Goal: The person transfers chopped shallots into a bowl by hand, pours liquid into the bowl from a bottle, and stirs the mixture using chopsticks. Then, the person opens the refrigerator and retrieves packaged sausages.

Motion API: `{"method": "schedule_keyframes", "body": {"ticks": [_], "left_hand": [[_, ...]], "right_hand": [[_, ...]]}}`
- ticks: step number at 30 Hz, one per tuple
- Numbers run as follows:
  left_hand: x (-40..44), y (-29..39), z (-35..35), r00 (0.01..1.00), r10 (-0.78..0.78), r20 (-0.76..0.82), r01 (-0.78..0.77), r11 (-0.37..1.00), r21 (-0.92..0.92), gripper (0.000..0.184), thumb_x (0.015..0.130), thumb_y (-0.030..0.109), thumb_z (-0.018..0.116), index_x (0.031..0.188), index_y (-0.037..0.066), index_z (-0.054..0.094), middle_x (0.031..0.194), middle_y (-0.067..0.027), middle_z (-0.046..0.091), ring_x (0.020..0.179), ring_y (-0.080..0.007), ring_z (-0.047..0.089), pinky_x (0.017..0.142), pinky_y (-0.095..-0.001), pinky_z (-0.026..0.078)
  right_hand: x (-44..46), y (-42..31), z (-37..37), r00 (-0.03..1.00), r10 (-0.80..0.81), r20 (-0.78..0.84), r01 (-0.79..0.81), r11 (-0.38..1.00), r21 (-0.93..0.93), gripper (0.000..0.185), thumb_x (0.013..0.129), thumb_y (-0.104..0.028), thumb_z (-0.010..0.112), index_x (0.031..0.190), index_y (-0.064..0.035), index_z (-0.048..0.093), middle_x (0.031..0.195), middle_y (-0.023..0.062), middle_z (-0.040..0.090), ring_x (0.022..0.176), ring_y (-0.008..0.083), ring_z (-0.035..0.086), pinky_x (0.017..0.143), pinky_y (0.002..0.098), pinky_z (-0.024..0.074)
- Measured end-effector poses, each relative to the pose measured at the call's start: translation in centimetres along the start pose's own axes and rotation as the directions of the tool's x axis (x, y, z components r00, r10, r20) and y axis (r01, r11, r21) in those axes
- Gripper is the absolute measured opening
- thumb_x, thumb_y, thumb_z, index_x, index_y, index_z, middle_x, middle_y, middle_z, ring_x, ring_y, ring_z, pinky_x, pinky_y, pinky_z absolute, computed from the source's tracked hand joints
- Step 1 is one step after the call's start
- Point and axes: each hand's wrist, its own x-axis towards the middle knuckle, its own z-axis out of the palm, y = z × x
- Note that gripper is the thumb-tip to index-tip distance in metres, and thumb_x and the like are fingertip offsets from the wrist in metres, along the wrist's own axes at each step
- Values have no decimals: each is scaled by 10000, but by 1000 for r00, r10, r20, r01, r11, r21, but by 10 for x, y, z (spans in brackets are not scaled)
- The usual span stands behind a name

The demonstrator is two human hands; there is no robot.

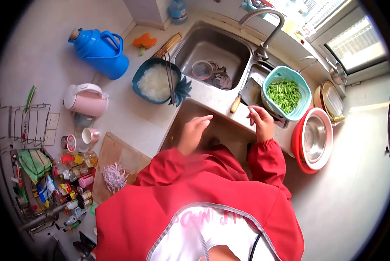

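Note:
My left hand (195,134) is held over the front edge of the counter, its fingers extended and nothing in them. To the right, my right hand (261,122) hangs near the wooden handle of a cleaver (250,92), not touching it; its fingers are bent and apart, with nothing seen between them. Cut green vegetables (284,95) fill a turquoise basket (306,87) beyond my right hand. Up and left of my left hand, a dark teal bowl (138,85) holds a pale, cloudy food (155,82), with chopsticks (170,82) resting across it.
Behind is a sink (195,37) with a faucet (264,45). Stacked basins (297,141) stand right. Left are a blue thermos (101,50), a pink kettle (88,101), a cutting board (116,150) with sliced onion (115,177), bottles and a wire rack (25,124).

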Motion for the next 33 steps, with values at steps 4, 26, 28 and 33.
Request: {"method": "schedule_keyframes", "body": {"ticks": [4, 26, 28, 33], "left_hand": [[40, 1, -6, 998, 41, -51, -41, 999, 4, 298, 984, 155, 517, 1200, 12, 663, 828, 38, 446, 699, -41, 403, 650, -191, 367], [125, 41, 10, 954, -90, -285, 101, 995, 24, 286, 981, 69, 501, 1220, 3, 645, 931, 9, 547, 757, -40, 454, 682, -185, 385], [137, 41, 18, 951, -27, -307, 49, 997, 64, 273, 977, 76, 522, 1205, -2, 649, 941, -2, 562, 788, -57, 475, 708, -194, 397], [183, 26, 40, 935, 13, -355, 35, 991, 129, 279, 953, 74, 579, 1217, 20, 653, 961, -26, 566, 852, -90, 516, 763, -216, 422]], "right_hand": [[124, 28, 12, 970, -150, 189, 226, 843, -489, 208, 872, -172, 677, 987, -4, 717, 780, 118, 711, 689, 168, 677, 664, 284, 525], [335, 216, 129, 843, 534, 60, -8, 123, -992, 448, 842, -267, 690, 1226, -43, 627, 1228, 189, 639, 1104, 337, 638, 903, 415, 528], [334, 159, 113, 778, 595, 201, 77, 226, -971, 363, 809, -258, 718, 1109, -55, 690, 1113, 199, 676, 1034, 346, 662, 871, 411, 536], [274, 31, 62, 839, 255, 481, 209, 664, -717, 181, 761, -182, 738, 871, -38, 737, 754, 162, 699, 703, 281, 696, 674, 364, 535]]}}
